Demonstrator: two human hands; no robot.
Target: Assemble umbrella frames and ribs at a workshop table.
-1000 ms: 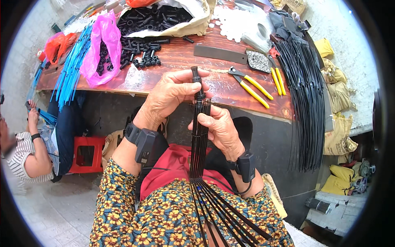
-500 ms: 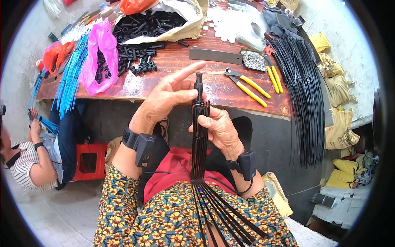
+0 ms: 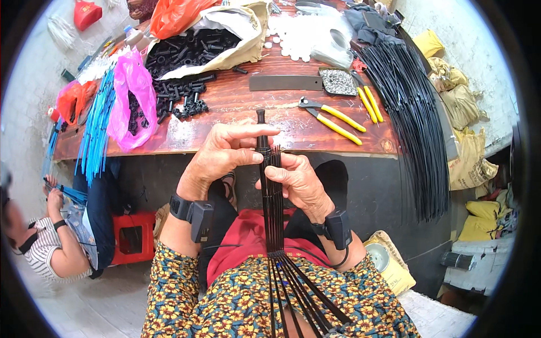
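Upright in front of my lap stands a bundle of thin black rods, gathered around a slim black tubular fitting at its top. My left hand is closed on that fitting, thumb and index finger pressed against it just above the rod tips. Slightly lower, my right hand pinches the bundle between thumb and fingers. Below a tie near my waist the rods fan out over my patterned clothing. Parts of the fingers behind the bundle are hidden.
On the wooden table lie yellow-handled pliers, a flat dark metal bar, black fittings, a pink bag and blue rods. Long black rods hang over the right edge. A co-worker sits at left.
My left index finger has come down from pointing up and now lies across the fitting, with the thumb lower on it. My view has shifted slightly. The right hand keeps its pinch.
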